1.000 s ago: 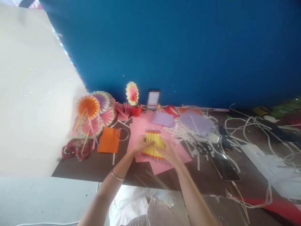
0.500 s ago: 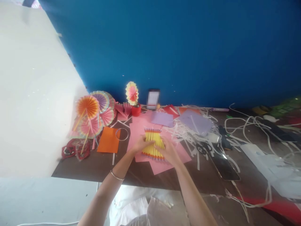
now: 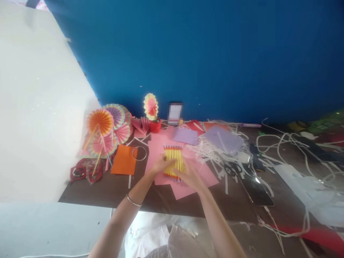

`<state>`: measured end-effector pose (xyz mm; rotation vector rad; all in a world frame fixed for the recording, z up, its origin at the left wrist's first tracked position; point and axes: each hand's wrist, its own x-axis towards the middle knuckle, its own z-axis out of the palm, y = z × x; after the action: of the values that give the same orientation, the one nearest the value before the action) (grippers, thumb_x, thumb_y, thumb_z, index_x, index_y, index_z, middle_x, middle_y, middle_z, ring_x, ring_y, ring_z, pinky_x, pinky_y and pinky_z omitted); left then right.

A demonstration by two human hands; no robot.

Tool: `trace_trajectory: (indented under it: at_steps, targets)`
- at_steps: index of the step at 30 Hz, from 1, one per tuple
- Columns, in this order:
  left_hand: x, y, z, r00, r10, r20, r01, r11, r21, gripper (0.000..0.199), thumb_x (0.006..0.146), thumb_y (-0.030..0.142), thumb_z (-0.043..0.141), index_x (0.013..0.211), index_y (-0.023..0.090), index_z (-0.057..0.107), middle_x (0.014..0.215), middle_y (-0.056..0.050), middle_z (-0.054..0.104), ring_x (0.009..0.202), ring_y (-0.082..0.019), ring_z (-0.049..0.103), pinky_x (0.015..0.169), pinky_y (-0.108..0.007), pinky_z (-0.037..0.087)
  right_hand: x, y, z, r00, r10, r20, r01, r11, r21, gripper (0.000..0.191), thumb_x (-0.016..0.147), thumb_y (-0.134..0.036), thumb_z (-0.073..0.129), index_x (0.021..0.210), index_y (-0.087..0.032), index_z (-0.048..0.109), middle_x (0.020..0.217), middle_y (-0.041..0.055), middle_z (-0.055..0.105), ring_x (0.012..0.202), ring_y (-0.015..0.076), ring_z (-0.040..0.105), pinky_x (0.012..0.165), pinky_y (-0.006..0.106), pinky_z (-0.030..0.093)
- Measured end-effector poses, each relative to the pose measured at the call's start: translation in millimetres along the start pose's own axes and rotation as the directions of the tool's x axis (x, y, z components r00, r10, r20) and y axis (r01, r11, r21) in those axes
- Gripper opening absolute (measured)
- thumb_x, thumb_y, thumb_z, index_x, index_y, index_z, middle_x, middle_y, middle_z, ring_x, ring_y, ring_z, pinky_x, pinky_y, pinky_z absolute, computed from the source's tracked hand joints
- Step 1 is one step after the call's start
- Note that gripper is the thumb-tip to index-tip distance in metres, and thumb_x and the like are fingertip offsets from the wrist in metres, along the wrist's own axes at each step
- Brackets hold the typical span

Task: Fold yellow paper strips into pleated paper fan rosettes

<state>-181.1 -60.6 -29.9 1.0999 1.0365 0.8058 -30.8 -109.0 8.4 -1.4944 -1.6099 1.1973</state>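
Yellow pleated paper (image 3: 174, 153) with orange and purple bands along its top and bottom edges lies in front of me, its folds running away from me. My left hand (image 3: 160, 164) grips its left side, thumb laid across the folds. From the right, my right hand (image 3: 190, 174) holds the opposite side, thumb also over the pleats. The fingers beneath and behind the paper are partly hidden. Pink paper sheets (image 3: 180, 190) are spread under it. To the left are an orange paper sheet (image 3: 123, 161) and a silver ring (image 3: 146, 154) overlapping its edge.
Finished paper fans (image 3: 100, 122) cluster at the left, near a red pot (image 3: 155, 126) holding another fan. White paper strips (image 3: 212, 152) and purple sheets (image 3: 223, 139) lie right of centre. A phone (image 3: 256, 190) and tangled white cables (image 3: 282, 143) occupy the right side.
The pleated paper has been squeezed narrower, its folds closer together and more even. My right hand has shifted slightly left with it; my left hand has barely moved.
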Motion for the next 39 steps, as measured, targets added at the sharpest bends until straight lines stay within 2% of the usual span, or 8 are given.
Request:
trace_trajectory:
  at_steps: [4,11,17,20,24,28,31,39]
  targets:
    - [3.0,-5.4,4.7,0.999,0.020,0.030,-0.017,0.996,-0.085,0.040,0.067,0.045,0.067,0.089,0.011,0.063,0.080,-0.006,0.066,0.070,-0.016,0.062,0.061,-0.024,0.047,-2.2,0.6,6.3,0.996,0.074,0.043,-0.075,0.997,0.016,0.061,0.075,-0.036,0.057,0.132,-0.028,0.037,0.101,0.0090,0.063,0.067,0.0221,0.063,0.052,0.036,0.052]
    - [1.7,-6.1,8.3,0.991,0.059,0.120,-0.045,0.992,-0.116,0.045,0.070,0.051,0.063,0.089,0.011,0.060,0.073,-0.005,0.064,0.065,-0.014,0.060,0.058,-0.023,0.046,1.8,8.4,13.9,0.999,0.043,0.001,-0.043,0.987,-0.152,0.065,0.078,-0.022,0.043,0.140,-0.025,0.024,0.113,0.0101,0.057,0.095,0.0242,0.060,0.079,0.042,0.051]
    - [-2.2,-3.6,10.2,0.988,0.033,0.153,-0.001,0.979,-0.204,0.047,0.071,0.055,0.060,0.085,0.010,0.060,0.064,-0.003,0.061,0.059,-0.013,0.059,0.056,-0.023,0.045,1.1,8.9,21.1,0.999,-0.025,0.027,0.027,0.996,-0.081,0.074,0.081,-0.029,0.044,0.144,-0.024,0.007,0.145,0.0119,0.025,0.129,0.0269,0.035,0.097,0.045,0.041]
    - [0.2,-3.1,12.2,0.987,0.099,0.124,-0.043,0.918,-0.394,0.043,0.072,0.051,0.062,0.088,0.011,0.060,0.075,-0.005,0.063,0.067,-0.013,0.060,0.065,-0.024,0.046,3.0,11.0,16.7,0.996,0.030,0.079,-0.040,0.992,0.122,0.074,0.082,-0.042,0.048,0.144,-0.029,0.008,0.142,0.0107,0.032,0.121,0.0262,0.045,0.090,0.044,0.047]
    - [3.7,-3.0,13.5,0.980,0.121,0.157,-0.011,0.824,-0.566,0.039,0.071,0.047,0.065,0.086,0.012,0.058,0.080,-0.006,0.062,0.073,-0.015,0.061,0.073,-0.028,0.046,8.0,16.3,8.4,1.000,0.004,0.022,-0.010,0.956,0.294,0.058,0.080,-0.055,0.049,0.130,-0.027,0.040,0.130,0.0082,0.050,0.120,0.0242,0.046,0.096,0.043,0.042]
    - [3.1,-2.2,12.7,0.984,0.079,0.158,0.025,0.824,-0.567,0.036,0.072,0.048,0.063,0.079,0.014,0.056,0.074,-0.004,0.059,0.069,-0.014,0.058,0.071,-0.028,0.045,6.8,14.7,7.8,0.949,0.171,0.266,-0.277,0.853,0.443,0.053,0.080,-0.060,0.044,0.117,-0.023,0.052,0.094,0.0088,0.067,0.082,0.0249,0.065,0.068,0.041,0.054]
    - [2.2,-0.6,11.8,0.985,0.061,0.163,0.048,0.807,-0.589,0.031,0.073,0.045,0.063,0.075,0.015,0.053,0.067,0.000,0.052,0.061,-0.010,0.052,0.065,-0.026,0.043,4.3,11.4,12.0,0.882,0.207,0.424,-0.415,0.767,0.489,0.049,0.082,-0.059,0.040,0.108,-0.020,0.056,0.072,0.0062,0.066,0.055,0.0208,0.063,0.053,0.036,0.052]
    - [3.8,2.6,11.0,0.982,0.025,0.186,0.113,0.712,-0.692,0.029,0.077,0.039,0.061,0.066,0.015,0.049,0.065,0.000,0.051,0.067,-0.012,0.056,0.071,-0.026,0.045,4.6,8.0,14.1,0.799,0.194,0.569,-0.575,0.527,0.626,0.042,0.083,-0.053,0.040,0.080,-0.015,0.057,0.067,0.0064,0.061,0.061,0.0188,0.061,0.059,0.033,0.050]
